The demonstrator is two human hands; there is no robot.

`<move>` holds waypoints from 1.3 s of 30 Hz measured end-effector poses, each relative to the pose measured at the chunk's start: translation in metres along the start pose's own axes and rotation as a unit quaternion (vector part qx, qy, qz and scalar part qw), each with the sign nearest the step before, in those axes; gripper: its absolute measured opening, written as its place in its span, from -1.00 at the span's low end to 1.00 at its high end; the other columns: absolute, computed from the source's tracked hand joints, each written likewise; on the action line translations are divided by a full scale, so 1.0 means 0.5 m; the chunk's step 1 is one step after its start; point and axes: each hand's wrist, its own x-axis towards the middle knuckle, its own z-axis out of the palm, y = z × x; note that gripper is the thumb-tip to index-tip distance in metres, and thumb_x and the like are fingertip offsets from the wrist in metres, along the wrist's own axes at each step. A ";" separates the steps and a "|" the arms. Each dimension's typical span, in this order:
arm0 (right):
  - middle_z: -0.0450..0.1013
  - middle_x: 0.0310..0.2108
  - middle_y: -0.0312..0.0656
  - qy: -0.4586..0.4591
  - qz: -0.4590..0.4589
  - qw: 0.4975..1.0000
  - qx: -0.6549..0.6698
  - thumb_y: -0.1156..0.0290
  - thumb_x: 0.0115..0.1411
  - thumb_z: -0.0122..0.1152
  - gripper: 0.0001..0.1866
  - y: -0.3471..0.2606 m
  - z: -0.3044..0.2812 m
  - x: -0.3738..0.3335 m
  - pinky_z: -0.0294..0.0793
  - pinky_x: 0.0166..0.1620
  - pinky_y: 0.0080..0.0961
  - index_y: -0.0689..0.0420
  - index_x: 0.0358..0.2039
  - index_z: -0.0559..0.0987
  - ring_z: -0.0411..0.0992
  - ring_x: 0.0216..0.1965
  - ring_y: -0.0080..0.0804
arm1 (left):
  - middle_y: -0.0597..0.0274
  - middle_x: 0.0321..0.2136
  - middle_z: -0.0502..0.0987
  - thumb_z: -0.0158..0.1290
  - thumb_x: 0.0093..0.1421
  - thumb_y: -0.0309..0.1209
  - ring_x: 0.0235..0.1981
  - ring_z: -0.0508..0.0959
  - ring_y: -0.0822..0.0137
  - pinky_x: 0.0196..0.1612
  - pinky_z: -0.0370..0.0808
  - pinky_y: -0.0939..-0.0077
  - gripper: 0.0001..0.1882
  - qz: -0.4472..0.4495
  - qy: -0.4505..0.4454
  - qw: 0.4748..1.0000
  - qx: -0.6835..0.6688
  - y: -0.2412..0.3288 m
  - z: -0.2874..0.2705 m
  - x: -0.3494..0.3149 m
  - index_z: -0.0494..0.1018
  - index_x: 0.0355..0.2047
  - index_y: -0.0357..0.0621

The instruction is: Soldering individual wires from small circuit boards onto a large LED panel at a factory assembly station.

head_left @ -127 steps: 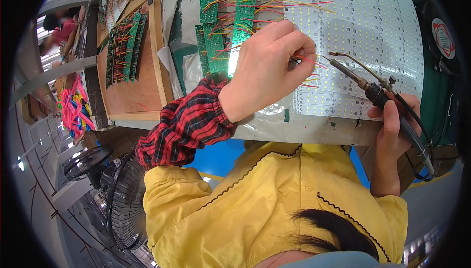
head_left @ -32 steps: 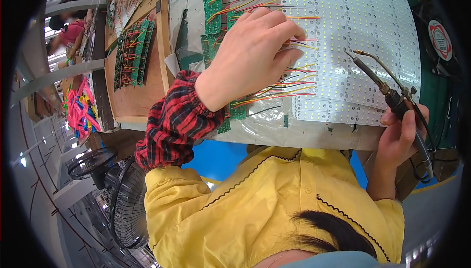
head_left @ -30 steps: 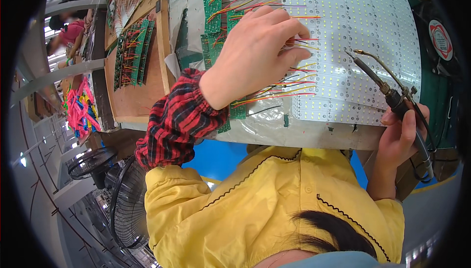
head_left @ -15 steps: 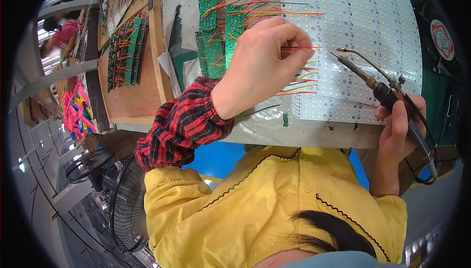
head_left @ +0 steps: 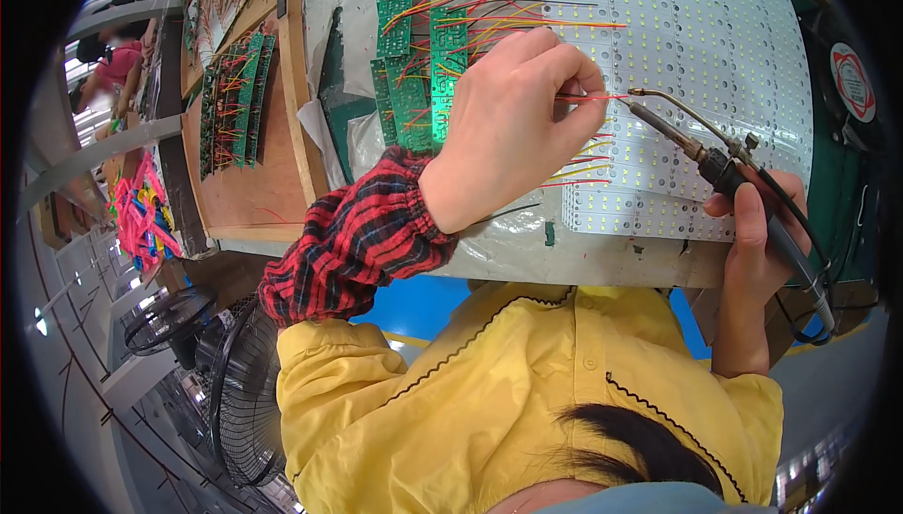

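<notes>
Between thumb and fingertips, my left hand point(head_left: 517, 124) pinches a red wire point(head_left: 594, 97) whose end points right over the white LED boards point(head_left: 705, 34). In my right hand point(head_left: 757, 237) is a soldering iron point(head_left: 724, 173) with a thin brass feed tube fixed alongside. The iron's tip and the tube's end meet close to the wire's end; whether they touch it, I cannot tell. Green circuit boards point(head_left: 450, 67) with red, yellow and black wires lie left of the LED boards, partly hidden behind my left hand.
More wired circuit boards point(head_left: 246, 100) sit in a wooden tray point(head_left: 299, 91) at the left. A dark round reel point(head_left: 851, 81) stands at the right edge. Fans point(head_left: 246, 392) are at lower left, and another person point(head_left: 120, 72) is at far left.
My right hand has brought the soldering iron slightly left, its tip closer to the wire's end. My left hand has shifted a little to the right, still pinching the wire.
</notes>
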 end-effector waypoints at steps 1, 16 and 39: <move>0.38 -0.53 -0.15 -0.002 -0.001 1.000 -0.004 0.49 0.01 0.08 -0.85 0.000 0.001 0.000 0.39 -0.51 -0.68 0.28 -0.42 0.37 0.41 -0.60 -0.50 | 0.29 -0.61 0.33 0.08 -0.11 -0.54 -0.61 0.38 0.52 -0.52 0.38 0.73 -0.92 -0.001 0.000 1.000 0.001 0.000 0.001 0.000 0.40 -0.58 -0.25; 0.37 -0.57 -0.14 0.052 -0.008 0.999 0.015 0.39 0.01 0.03 -0.79 0.005 -0.014 -0.005 0.31 -0.52 -0.72 0.27 -0.41 0.35 0.37 -0.65 -0.51 | 0.26 -0.58 0.36 0.12 -0.16 -0.54 -0.57 0.38 0.43 -0.54 0.35 0.64 -0.89 0.043 0.002 0.998 -0.052 -0.011 -0.008 -0.009 0.43 -0.56 -0.21; 0.37 -0.54 -0.15 0.031 -0.007 0.999 0.024 0.45 0.00 0.06 -0.82 0.009 -0.013 -0.010 0.35 -0.55 -0.70 0.28 -0.42 0.35 0.40 -0.64 -0.50 | 0.26 -0.60 0.35 0.10 -0.25 -0.52 -0.55 0.38 0.30 -0.51 0.34 0.53 -0.88 0.151 0.052 0.984 0.082 -0.013 0.001 -0.007 0.39 -0.63 -0.15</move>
